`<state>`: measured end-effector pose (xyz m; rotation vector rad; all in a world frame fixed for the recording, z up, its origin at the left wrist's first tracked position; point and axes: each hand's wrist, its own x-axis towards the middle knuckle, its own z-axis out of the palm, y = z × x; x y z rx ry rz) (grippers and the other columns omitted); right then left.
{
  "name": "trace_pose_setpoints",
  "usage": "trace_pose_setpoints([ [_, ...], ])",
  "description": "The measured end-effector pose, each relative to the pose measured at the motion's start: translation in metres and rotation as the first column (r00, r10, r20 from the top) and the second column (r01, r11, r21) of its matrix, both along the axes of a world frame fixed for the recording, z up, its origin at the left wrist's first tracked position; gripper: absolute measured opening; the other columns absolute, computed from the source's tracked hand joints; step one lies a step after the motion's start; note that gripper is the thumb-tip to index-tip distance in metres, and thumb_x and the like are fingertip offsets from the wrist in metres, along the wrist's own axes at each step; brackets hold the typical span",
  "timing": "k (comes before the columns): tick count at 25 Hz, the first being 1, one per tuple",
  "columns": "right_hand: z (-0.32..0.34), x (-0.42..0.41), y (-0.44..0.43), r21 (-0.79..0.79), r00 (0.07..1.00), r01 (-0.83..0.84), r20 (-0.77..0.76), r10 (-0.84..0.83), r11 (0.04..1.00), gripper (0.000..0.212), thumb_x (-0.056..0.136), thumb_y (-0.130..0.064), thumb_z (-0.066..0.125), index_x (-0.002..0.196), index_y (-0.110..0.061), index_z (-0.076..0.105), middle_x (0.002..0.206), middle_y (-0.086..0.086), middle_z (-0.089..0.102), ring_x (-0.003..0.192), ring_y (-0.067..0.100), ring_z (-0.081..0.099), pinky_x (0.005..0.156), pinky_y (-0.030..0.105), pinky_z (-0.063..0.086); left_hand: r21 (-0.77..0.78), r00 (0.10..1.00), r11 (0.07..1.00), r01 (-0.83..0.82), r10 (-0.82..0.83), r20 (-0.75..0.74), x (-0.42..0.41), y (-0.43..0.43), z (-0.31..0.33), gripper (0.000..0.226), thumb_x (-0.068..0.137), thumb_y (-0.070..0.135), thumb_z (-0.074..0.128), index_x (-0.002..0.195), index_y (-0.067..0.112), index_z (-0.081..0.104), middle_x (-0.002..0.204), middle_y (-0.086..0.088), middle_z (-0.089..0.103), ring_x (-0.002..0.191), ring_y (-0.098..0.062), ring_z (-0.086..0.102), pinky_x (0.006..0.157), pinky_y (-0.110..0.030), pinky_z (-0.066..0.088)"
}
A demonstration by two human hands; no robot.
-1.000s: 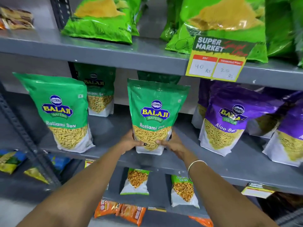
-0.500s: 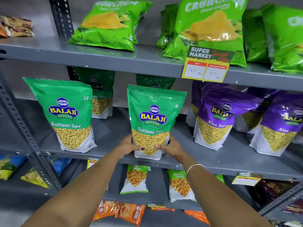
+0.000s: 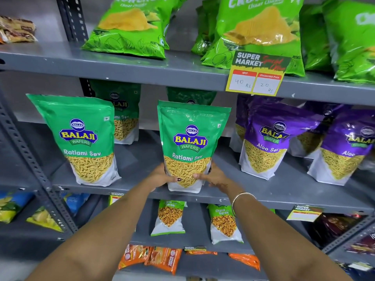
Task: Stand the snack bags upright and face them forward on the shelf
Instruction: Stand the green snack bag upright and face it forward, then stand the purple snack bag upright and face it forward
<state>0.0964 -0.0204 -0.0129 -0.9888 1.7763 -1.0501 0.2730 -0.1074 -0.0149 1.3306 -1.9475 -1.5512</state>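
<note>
A green Ratlami Sev bag (image 3: 190, 142) stands upright, label forward, at the front edge of the grey middle shelf (image 3: 284, 191). My left hand (image 3: 162, 176) grips its lower left side and my right hand (image 3: 213, 176) grips its lower right side. Another green Ratlami Sev bag (image 3: 81, 138) stands upright to the left, facing forward. Two more green bags (image 3: 123, 114) stand behind, partly hidden. Purple Aloo Sev bags (image 3: 267, 142) stand to the right, leaning slightly.
Green chips bags (image 3: 261, 31) lean on the top shelf behind a price tag (image 3: 257, 76). Small Chana Garam packs (image 3: 170, 218) stand on the lower shelf, orange packets (image 3: 158, 258) below them. A perforated metal upright (image 3: 34, 169) borders the left.
The view has shifted slightly, showing more of the top shelf. Both hands stay on the bag's lower sides; the bag sits at the shelf's front edge, much as before.
</note>
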Motion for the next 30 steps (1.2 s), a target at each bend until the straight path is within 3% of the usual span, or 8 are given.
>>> trace_pose_setpoints([
  [4,0.006,-0.017,0.010,0.089,0.998,0.013,-0.069,-0.007,0.996,0.090,0.075,-0.025,0.075,0.144,-0.011,0.019,0.147,0.013,0.037,0.115,0.021,0.045,0.060,0.017,0.035,0.112,1.000,0.994,0.008,-0.006,-0.021,0.004,0.000,0.008,0.089,0.077,0.015,0.074,0.145,0.012,0.016,0.153,-0.009,0.032,0.140,-0.029,0.032,0.111,-0.043,0.030],
  [6,0.007,-0.041,0.023,0.149,0.991,0.067,-0.121,-0.049,0.987,0.086,0.076,-0.027,0.074,0.143,-0.009,0.023,0.139,0.012,0.044,0.109,0.022,0.049,0.064,0.025,0.039,-0.165,0.985,0.971,-0.173,0.172,-0.018,0.005,0.010,0.003,0.102,0.074,0.028,0.075,0.149,0.010,0.009,0.157,-0.011,0.020,0.144,-0.029,0.022,0.116,-0.045,0.024],
  [9,0.014,-0.090,0.057,0.300,0.987,0.108,-0.144,-0.066,0.948,0.051,0.079,-0.026,0.071,0.118,-0.007,0.044,0.082,0.002,0.052,0.067,0.014,0.052,0.053,0.024,0.036,-0.813,0.949,0.537,-0.226,0.310,-0.059,-0.001,0.043,-0.020,0.077,0.078,0.046,0.058,0.134,0.000,0.033,0.138,-0.021,0.038,0.129,-0.033,0.035,0.104,-0.049,0.037],
  [13,0.008,-0.175,0.097,0.318,0.941,0.220,-0.318,-0.115,0.922,0.036,0.080,-0.026,0.071,0.105,-0.012,0.049,0.081,0.006,0.051,0.055,0.009,0.052,0.049,0.019,0.036,-0.978,0.999,0.208,0.016,0.032,0.024,-0.073,0.084,-0.035,0.054,0.072,0.040,0.051,0.113,0.006,0.043,0.116,-0.011,0.045,0.104,-0.027,0.044,0.092,-0.037,0.035],
  [16,-0.007,-0.231,0.107,0.161,0.938,0.289,-0.245,-0.245,0.944,0.087,0.074,-0.019,0.076,0.143,-0.001,0.026,0.143,0.013,0.039,0.124,0.013,0.048,0.095,0.023,0.046,-0.870,0.995,0.484,0.097,-0.069,0.072,-0.168,0.092,-0.028,0.057,0.076,0.032,0.061,0.124,0.006,0.043,0.121,-0.018,0.058,0.114,-0.031,0.053,0.100,-0.033,0.033],
  [19,-0.023,-0.270,0.093,-0.063,0.967,0.237,-0.082,-0.242,0.969,0.095,0.055,-0.024,0.088,0.132,-0.013,0.034,0.140,0.012,0.038,0.134,0.024,0.035,0.113,0.037,0.031,-0.318,0.981,0.941,-0.117,0.061,-0.183,-0.247,0.071,-0.022,0.091,0.069,0.006,0.078,0.143,-0.002,0.026,0.148,-0.021,0.036,0.137,-0.034,0.036,0.113,-0.038,0.029],
  [24,-0.025,-0.282,0.069,-0.128,0.994,0.027,0.106,-0.013,0.991,0.087,0.054,-0.006,0.086,0.129,-0.001,0.041,0.133,0.018,0.056,0.120,0.028,0.056,0.105,0.044,0.044,0.050,0.984,0.997,-0.059,0.066,-0.166,-0.284,0.041,-0.029,0.094,0.075,-0.011,0.068,0.149,0.004,0.013,0.149,-0.019,0.037,0.134,-0.030,0.041,0.108,-0.041,0.037],
  [30,-0.019,-0.274,0.081,-0.217,0.985,-0.079,0.134,0.110,0.973,0.050,0.059,0.006,0.078,0.094,-0.022,0.057,0.111,0.013,0.068,0.095,0.015,0.070,0.091,0.037,0.055,0.003,0.988,0.989,-0.150,0.150,-0.038,-0.273,0.069,-0.031,0.072,0.045,0.020,0.083,0.110,0.012,0.054,0.120,-0.014,0.063,0.110,-0.026,0.058,0.099,-0.042,0.048],
])
